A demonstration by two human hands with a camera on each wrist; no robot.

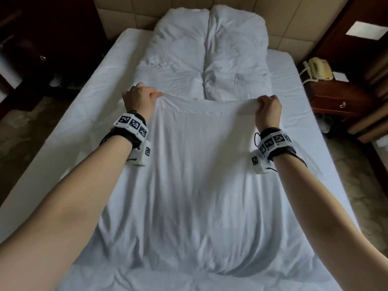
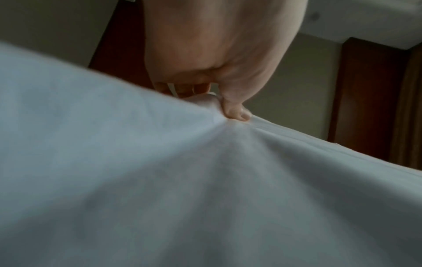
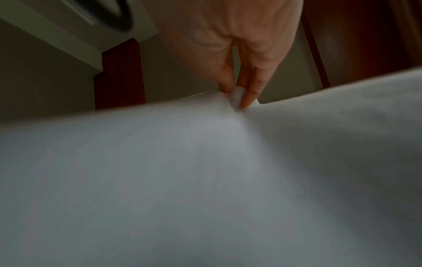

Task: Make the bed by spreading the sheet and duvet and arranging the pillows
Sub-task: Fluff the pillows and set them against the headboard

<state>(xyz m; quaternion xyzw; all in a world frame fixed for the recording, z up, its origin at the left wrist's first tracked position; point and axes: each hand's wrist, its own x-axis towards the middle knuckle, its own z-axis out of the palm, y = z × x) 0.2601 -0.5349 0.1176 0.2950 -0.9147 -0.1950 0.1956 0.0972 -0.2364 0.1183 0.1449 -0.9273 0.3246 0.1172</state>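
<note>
White cotton fills nearly everything I see from here. I have both hands raised over the middle of the bed (image 1: 88, 85), each pinching the upper edge of one sheet (image 1: 199, 164). My left hand (image 1: 139, 97) has its fingers curled round a bunched corner, thumb pressed on top; my right hand (image 1: 269, 109) nips the other corner between thumb and fingers. I judge I hold them apart so the edge stays taut and the cloth falls flat, not twisted, as I carry it toward the headboard (image 1: 283, 24). The rest of the sheet hangs from that edge and pools in soft folds at the foot end of the bed.

Counting: one sheet in hand, and two long white bundles (image 1: 207, 51) lying side by side at the head end, against the headboard; whether they are pillows or the folded duvet I cannot tell. One telephone (image 1: 320, 68) sits on one bedside cabinet (image 1: 336, 97) beyond the bed's right edge.
</note>
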